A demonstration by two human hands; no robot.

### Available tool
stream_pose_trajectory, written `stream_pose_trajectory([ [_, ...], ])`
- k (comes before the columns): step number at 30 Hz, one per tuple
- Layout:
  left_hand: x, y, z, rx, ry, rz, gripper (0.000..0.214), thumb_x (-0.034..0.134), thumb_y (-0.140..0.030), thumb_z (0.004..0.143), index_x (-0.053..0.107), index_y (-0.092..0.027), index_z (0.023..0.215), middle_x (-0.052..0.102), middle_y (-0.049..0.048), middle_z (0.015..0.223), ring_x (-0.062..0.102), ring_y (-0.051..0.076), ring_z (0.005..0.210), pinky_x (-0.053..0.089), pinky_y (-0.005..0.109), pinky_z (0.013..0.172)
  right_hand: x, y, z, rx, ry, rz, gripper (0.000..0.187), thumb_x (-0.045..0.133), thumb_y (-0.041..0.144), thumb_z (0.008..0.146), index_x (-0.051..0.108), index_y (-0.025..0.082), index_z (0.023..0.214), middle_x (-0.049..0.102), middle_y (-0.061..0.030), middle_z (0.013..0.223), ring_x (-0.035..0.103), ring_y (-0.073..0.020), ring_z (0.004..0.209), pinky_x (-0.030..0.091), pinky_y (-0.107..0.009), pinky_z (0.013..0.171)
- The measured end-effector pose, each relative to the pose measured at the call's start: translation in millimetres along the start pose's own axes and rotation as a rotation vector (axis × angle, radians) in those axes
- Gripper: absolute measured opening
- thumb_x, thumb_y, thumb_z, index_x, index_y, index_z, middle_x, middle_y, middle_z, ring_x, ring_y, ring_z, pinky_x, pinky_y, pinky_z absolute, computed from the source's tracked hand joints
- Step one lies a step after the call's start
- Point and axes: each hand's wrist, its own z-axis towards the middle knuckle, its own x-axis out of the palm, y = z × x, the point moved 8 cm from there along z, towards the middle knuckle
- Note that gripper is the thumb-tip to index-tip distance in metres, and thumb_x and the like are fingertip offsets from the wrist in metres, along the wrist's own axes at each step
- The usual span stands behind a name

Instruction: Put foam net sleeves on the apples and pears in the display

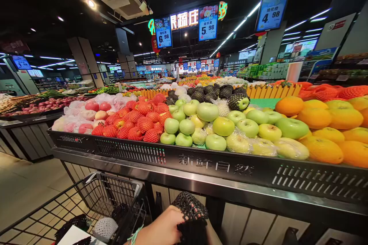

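Note:
My left hand [166,226], with a pale green band at its wrist, comes up from the bottom edge with its fingers closed on a black foam fruit net [190,206]. The net bunches over my right hand [213,234]; only a strip of wrist and some skin through the mesh show, and its fingers are hidden. Both hands are low in front of the fruit stand, below the black display crate [215,164]. Just above lie loose green apples [216,142], beside apples in red nets [145,123] and several oranges [322,149].
To my left stands a black wire shopping cart [115,189] holding a white foam net [105,228], black nets [71,225] and a white flat item [75,236]. Black-netted fruit [239,101] lies behind the apples. The stand's metal edge [201,182] juts out above my hands.

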Motion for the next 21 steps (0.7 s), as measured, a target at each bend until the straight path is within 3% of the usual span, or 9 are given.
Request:
stream_pose_trajectory([
  [3, 2.4, 0, -2, -0.011, -0.03, -0.058, 0.016, 0.055, -0.012, 0.079, 0.067, -0.021, 0.073, 0.061, 0.0015, 0.067, 0.053, 0.016, 0.067, 0.049, 0.027, 0.075, -4, 2, -10, -0.05, 0.029, 0.002, 0.048, 0.066, 0.059, 0.051, 0.068, 0.055, 0.098, 0.066, 0.0067, 0.124, 0.036, -0.0389, 0.135, 0.051, -0.037, 0.065],
  [6, -3.4, 0, -7, -0.106, -0.064, -0.086, 0.019, 0.055, -0.027, 0.088, 0.073, -0.022, 0.089, 0.069, 0.006, 0.078, 0.061, 0.021, 0.084, 0.048, 0.036, 0.092, -7, 1, -12, -0.06, 0.059, -0.011, 0.052, 0.072, 0.052, 0.047, 0.065, 0.059, 0.099, 0.07, 0.0052, 0.117, 0.038, -0.0399, 0.134, 0.053, -0.036, 0.062],
  [10, -0.4, 7, -15, -0.231, 0.03, -0.176, 0.034, 0.065, -0.043, 0.083, 0.071, -0.023, 0.11, 0.072, 0.0112, 0.104, 0.06, 0.026, 0.109, 0.036, 0.045, 0.11, -10, 6, -1, -0.064, 0.063, -0.064, 0.061, 0.077, 0.046, 0.045, 0.061, 0.064, 0.101, 0.07, 0.0069, 0.114, 0.039, -0.0401, 0.134, 0.055, -0.037, 0.062],
  [14, -1.4, 25, -13, -0.305, -0.056, -0.343, 0.044, 0.064, -0.05, 0.083, 0.067, -0.024, 0.119, 0.071, 0.0121, 0.113, 0.059, 0.027, 0.116, 0.035, 0.048, 0.112, -8, 15, 5, -0.107, 0.065, -0.134, 0.056, 0.074, 0.05, 0.047, 0.063, 0.062, 0.101, 0.069, 0.008, 0.118, 0.04, -0.0394, 0.134, 0.055, -0.037, 0.064],
  [18, 3.2, 35, -10, -0.248, -0.092, -0.391, 0.041, 0.054, -0.049, 0.09, 0.065, -0.026, 0.122, 0.068, 0.0116, 0.121, 0.056, 0.026, 0.122, 0.035, 0.048, 0.112, -8, 12, -2, -0.1, 0.04, -0.14, 0.043, 0.07, 0.053, 0.053, 0.069, 0.054, 0.097, 0.067, 0.0043, 0.122, 0.041, -0.0377, 0.133, 0.052, -0.034, 0.064],
  [21, 7.9, 38, -19, -0.166, -0.055, -0.349, 0.041, 0.052, -0.044, 0.092, 0.06, -0.028, 0.129, 0.062, 0.0094, 0.132, 0.05, 0.025, 0.129, 0.029, 0.045, 0.116, -8, 1, -8, -0.018, -0.047, 0.012, 0.04, 0.074, 0.049, 0.051, 0.072, 0.051, 0.09, 0.067, 0.003, 0.12, 0.045, -0.0379, 0.131, 0.052, -0.031, 0.059],
])
